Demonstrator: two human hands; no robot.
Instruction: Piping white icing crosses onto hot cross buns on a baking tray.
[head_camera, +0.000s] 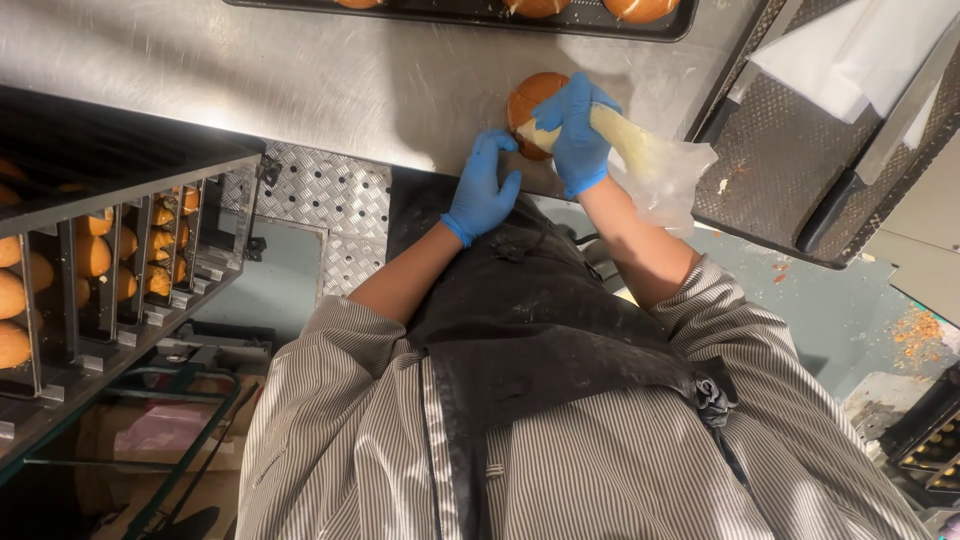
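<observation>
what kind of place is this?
Likely a commercial bakery: steel worktable, rack of buns on the left, and gloved hands, the right hand holding a piping bag at a split bun.

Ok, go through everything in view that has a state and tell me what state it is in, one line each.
Bun: split open, lying on the steel table.
Piping bag: partly full of pale cream, tip at the bun.
Right hand: gloved, closed round the piping bag.
Left hand: gloved, open, fingers at the bun's edge.
Rack: loaded with buns.
Tray: holds buns.
</observation>
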